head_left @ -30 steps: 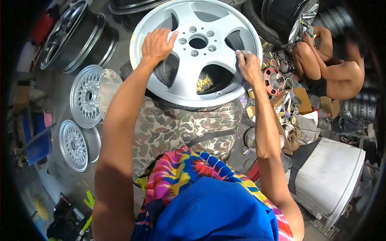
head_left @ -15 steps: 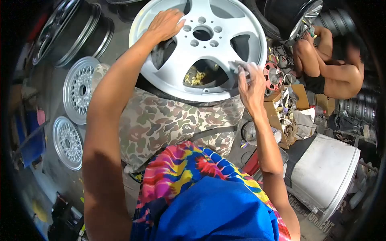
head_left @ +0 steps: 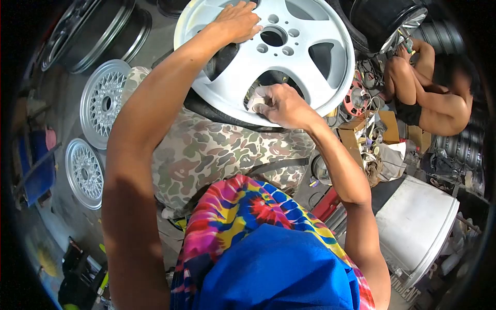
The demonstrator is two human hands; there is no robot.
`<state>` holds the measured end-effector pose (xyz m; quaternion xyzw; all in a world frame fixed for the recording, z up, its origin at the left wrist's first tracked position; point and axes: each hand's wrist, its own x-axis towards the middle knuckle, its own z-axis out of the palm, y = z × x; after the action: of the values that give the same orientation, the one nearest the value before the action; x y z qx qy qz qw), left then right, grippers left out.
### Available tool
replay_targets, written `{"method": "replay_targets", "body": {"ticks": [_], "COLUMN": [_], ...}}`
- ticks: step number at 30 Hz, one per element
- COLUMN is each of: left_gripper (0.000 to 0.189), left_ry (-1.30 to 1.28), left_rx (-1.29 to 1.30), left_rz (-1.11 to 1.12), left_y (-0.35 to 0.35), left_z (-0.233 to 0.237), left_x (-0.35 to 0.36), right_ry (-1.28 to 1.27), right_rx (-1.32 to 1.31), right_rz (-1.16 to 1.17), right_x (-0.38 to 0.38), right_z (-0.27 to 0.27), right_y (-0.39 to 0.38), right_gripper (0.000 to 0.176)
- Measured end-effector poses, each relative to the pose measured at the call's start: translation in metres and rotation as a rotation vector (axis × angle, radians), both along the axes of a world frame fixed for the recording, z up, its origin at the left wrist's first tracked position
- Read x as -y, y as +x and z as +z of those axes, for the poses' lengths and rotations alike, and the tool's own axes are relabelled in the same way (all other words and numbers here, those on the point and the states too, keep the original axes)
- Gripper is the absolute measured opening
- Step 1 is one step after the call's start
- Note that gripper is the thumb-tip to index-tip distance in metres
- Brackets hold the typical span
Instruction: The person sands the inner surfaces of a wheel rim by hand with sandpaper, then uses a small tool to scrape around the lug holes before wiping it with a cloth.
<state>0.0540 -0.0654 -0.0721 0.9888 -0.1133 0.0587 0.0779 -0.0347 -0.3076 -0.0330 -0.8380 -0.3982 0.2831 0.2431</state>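
A pale grey-white alloy wheel rim [head_left: 230, 85] lies tilted in front of me, its near edge over the camouflage-patterned cloth [head_left: 206, 155] at my lap. My left hand [head_left: 238, 23] rests on a spoke left of the hub hole, fingers laid out along the surface. At the near opening between two spokes, my right hand [head_left: 287, 106] is closed in a pinch. A small pale piece [head_left: 256, 101], resembling folded sandpaper, shows at its fingertips against the inner edge of the rim. Whitish dust coats those fingers.
Two silver mesh wheels [head_left: 85, 173] and darker rims [head_left: 111, 36] stand at the left. To the right, another person [head_left: 439, 98] sits by a black wheel [head_left: 385, 26]. A cluttered cardboard box [head_left: 390, 126] and a white container [head_left: 416, 222] are on my right.
My right hand has moved left from the rim's right side to the near opening. My left hand has shifted slightly towards the hub; the rim sits a little further right in view.
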Motion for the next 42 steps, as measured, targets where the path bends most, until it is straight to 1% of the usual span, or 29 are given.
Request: {"method": "replay_targets", "body": {"ticks": [1,2,4,5,6,8,9,10,12,14,15,16,18,19,20,22,23,25,26,28,29,31,32,34,35,37,38,41,42], "left_gripper": [0.041,0.041,0.043,0.043,0.043,0.043,0.043,0.043,0.044,0.044,0.045,0.046,0.047,0.048,0.048,0.050,0.050,0.051,0.051,0.052,0.052,0.052,0.052,0.050,0.050,0.048,0.048,0.044,0.042], "left_ry": [-0.016,-0.017,-0.053,-0.052,-0.036,-0.026,-0.034,-0.041,-0.032,-0.024,-0.038,-0.054,-0.037,-0.013,-0.010,-0.016,-0.018,0.000,-0.003,-0.009,-0.009,-0.029,-0.029,-0.052,-0.053,-0.035,-0.040,-0.043,-0.051], "left_rx": [-0.061,-0.063,-0.045,-0.045,-0.056,-0.066,-0.078,-0.091,-0.070,-0.047,-0.037,-0.030,-0.046,-0.049,-0.046,-0.005,-0.008,0.006,0.009,-0.066,-0.069,-0.047,-0.048,-0.163,-0.167,-0.081,-0.082,-0.075,-0.073], "left_rz": [0.017,0.014,0.017,0.021,0.021,0.011,-0.005,-0.018,-0.025,-0.029,-0.042,-0.048,-0.035,-0.030,-0.029,-0.030,-0.031,-0.013,-0.022,0.017,0.018,0.031,0.032,0.019,0.021,0.031,0.036,0.008,0.016], "left_y": [-0.001,-0.002,-0.004,-0.006,-0.009,-0.011,-0.013,-0.014,-0.016,-0.013,-0.013,-0.015,-0.018,-0.017,-0.015,-0.014,-0.014,-0.013,-0.011,-0.015,-0.016,-0.015,-0.013,-0.015,-0.015,-0.012,-0.011,-0.012,-0.013], "left_z": [0.002,0.003,0.001,0.000,0.000,0.001,0.005,0.006,0.006,0.007,0.008,0.008,0.010,0.014,0.013,0.003,0.000,0.005,0.008,0.019,0.019,0.020,0.021,0.029,0.027,0.020,0.018,0.016,0.017], "left_x": [0.000,0.001,-0.001,-0.003,-0.001,0.002,0.001,0.000,0.001,0.003,0.003,0.000,0.002,0.004,0.004,0.004,0.003,0.007,0.010,0.011,0.012,0.016,0.018,0.018,0.018,0.019,0.016,0.007,0.006], "right_ry": [0.072,0.071,0.386,0.284,0.285,0.207,0.066,0.138,0.127,0.480,0.510,0.502,0.308,0.199,0.186,0.076,0.074,0.311,0.457,0.251,0.250,0.233,0.208,0.033,0.032,0.046,0.042,0.131,0.135], "right_rx": [-0.153,-0.154,-0.484,-0.182,-0.181,0.119,0.208,0.163,-0.117,-0.504,-0.675,-0.679,0.023,0.192,0.119,0.180,0.177,-0.278,-0.595,-0.195,-0.198,0.140,0.134,0.128,0.124,0.066,0.064,0.030,0.040], "right_rz": [-0.028,-0.031,-0.277,-0.256,-0.258,-0.137,-0.094,-0.077,-0.141,-0.126,-0.260,-0.253,-0.255,-0.170,-0.088,-0.079,-0.081,-0.086,-0.145,-0.224,-0.223,-0.123,-0.044,0.021,0.024,0.108,0.113,0.073,0.027], "right_x": [-0.003,0.000,0.007,0.012,0.012,0.010,0.002,-0.004,-0.010,0.001,0.001,0.004,0.011,0.008,0.007,-0.004,-0.004,0.003,0.006,0.011,0.010,0.003,0.003,-0.001,0.001,0.009,0.008,-0.005,-0.010], "right_z": [0.018,0.009,-0.013,-0.015,-0.017,-0.021,-0.011,-0.007,0.015,-0.028,0.000,-0.007,-0.024,-0.022,-0.032,-0.011,-0.004,0.005,-0.008,0.006,0.000,-0.013,-0.016,0.000,0.010,0.025,0.021,0.006,0.004], "right_y": [-0.001,0.000,0.007,0.013,0.009,-0.005,-0.016,-0.020,-0.019,0.000,-0.004,0.001,0.005,-0.003,-0.009,-0.024,-0.021,-0.009,-0.003,0.003,0.001,-0.006,-0.013,-0.015,-0.013,-0.007,-0.007,-0.009,-0.011], "right_gripper": [0.015,0.015,0.017,0.015,0.015,0.013,0.010,0.012,0.011,0.016,0.022,0.022,0.011,0.013,0.018,0.019,0.019,0.020,0.024,0.022,0.022,0.021,0.021,0.020,0.020,0.020,0.020,0.019,0.019]}}
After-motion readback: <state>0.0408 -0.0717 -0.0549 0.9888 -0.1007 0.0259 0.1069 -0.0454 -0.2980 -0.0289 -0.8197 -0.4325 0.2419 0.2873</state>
